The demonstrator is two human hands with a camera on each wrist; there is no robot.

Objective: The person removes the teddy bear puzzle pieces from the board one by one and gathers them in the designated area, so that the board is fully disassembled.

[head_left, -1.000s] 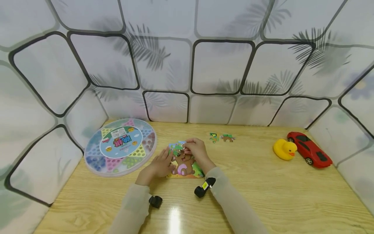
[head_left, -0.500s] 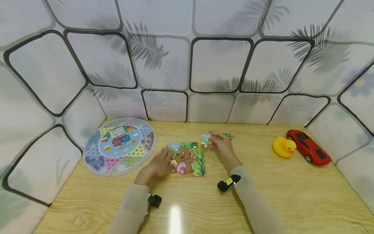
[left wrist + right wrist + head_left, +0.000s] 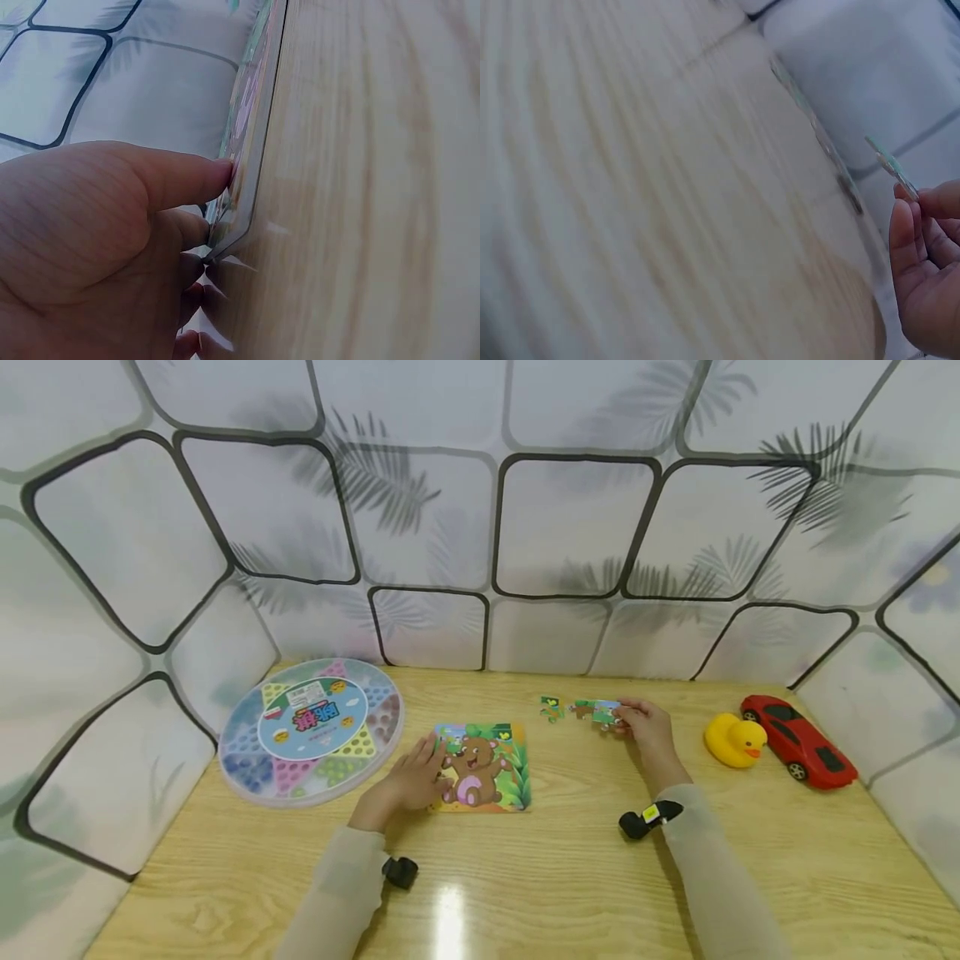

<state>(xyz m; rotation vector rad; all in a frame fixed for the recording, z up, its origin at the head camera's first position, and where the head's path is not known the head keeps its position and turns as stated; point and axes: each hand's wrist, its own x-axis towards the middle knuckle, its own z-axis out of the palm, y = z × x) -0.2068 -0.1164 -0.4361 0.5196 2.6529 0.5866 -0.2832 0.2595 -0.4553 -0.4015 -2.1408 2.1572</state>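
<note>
A flat bear jigsaw puzzle [image 3: 491, 777] lies mid-table. My left hand [image 3: 408, 777] rests along its left side with the fingers extended; in the left wrist view, the thumb [image 3: 191, 180] touches the picture face near a corner of the board. Farther right, my right hand [image 3: 651, 731] pinches a light-blue and green puzzle piece [image 3: 604, 714] between thumb and fingers. The right wrist view shows that piece [image 3: 892, 166] edge-on, raised off the table. Behind it, partly covered in the head view, is a brown and green loose piece [image 3: 580, 709], with another loose piece [image 3: 551, 707] to its left.
A round Chinese checkers set [image 3: 311, 735] lies at the left, near the fabric wall [image 3: 427, 518]. At the right, a yellow rubber duck [image 3: 733, 741] sits beside a red toy car [image 3: 798, 741]. The wall borders the wooden table [image 3: 555, 877] at the back and sides.
My right hand has left the puzzle board and travelled right, past the loose pieces, carrying the light-blue piece. My left hand stays at the board's left side.
</note>
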